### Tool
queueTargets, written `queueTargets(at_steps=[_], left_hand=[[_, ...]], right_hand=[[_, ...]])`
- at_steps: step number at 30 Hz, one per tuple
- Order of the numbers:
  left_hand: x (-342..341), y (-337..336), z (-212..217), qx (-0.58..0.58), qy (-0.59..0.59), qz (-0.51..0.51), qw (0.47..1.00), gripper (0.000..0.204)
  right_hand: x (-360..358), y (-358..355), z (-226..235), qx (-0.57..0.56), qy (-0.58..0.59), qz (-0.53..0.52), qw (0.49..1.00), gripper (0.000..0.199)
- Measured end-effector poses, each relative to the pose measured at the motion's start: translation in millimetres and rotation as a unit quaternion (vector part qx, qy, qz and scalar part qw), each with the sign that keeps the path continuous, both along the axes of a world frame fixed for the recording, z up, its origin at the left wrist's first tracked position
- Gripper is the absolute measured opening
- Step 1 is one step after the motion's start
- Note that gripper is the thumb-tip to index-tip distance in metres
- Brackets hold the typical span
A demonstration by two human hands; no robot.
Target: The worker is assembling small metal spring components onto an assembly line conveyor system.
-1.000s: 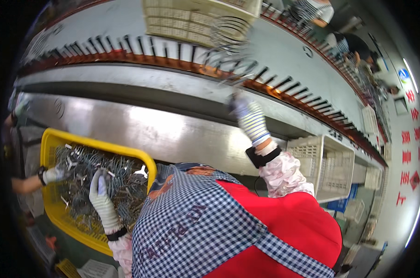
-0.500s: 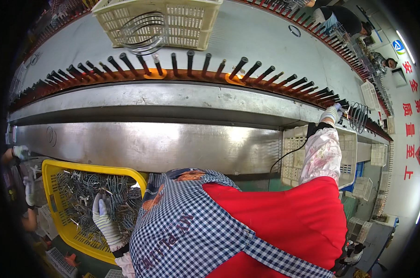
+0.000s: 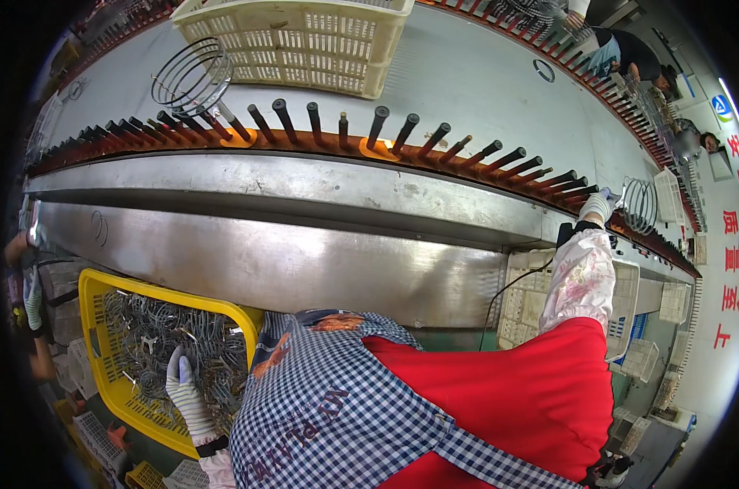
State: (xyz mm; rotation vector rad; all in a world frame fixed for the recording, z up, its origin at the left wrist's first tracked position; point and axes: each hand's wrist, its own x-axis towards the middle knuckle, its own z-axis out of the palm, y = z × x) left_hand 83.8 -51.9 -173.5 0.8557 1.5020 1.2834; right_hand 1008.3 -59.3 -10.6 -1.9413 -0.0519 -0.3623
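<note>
My left hand, in a striped glove, is over a yellow plastic basket heaped with tangled grey wire pieces. Its fingers are stretched out with a small gap, and no held piece shows between them. Far to the right, my gloved right hand reaches the long rail of black-tipped pegs. Its fingers are closed at the near end of a coiled wire piece; the exact grip is small and partly hidden. Another wire coil stands at a peg to the left.
A cream crate rests on the grey tabletop behind the pegs. Under my right arm is another crate with a black cord beside it. A steel ledge runs before me. Co-workers are at far left and far right.
The view has shifted a little, so the pegs and crate sit differently. My right hand remains by the wire coil at the rail. My left hand stays over the basket, slightly lower.
</note>
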Motion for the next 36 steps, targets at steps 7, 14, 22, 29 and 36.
queueTargets(at_steps=[7,14,22,29,36], left_hand=[[-13,-20,-12,-0.027,0.046,0.033,0.998,0.036],[-61,-53,36,-0.010,0.197,0.090,0.976,0.038],[-157,-152,26,0.025,0.153,0.206,0.966,0.030],[-201,-205,-31,-0.014,0.077,0.352,0.933,0.029],[-221,-245,-52,-0.319,0.330,0.244,0.854,0.039]], right_hand=[[-11,15,-19,-0.099,-0.066,0.013,0.993,0.033],[-54,37,-51,-0.511,-0.169,0.108,0.836,0.032],[26,-39,-142,-0.157,-0.020,0.365,0.917,0.044],[14,-4,-147,-0.322,-0.055,0.221,0.919,0.038],[-35,32,-211,-0.323,-0.055,0.235,0.915,0.030]])
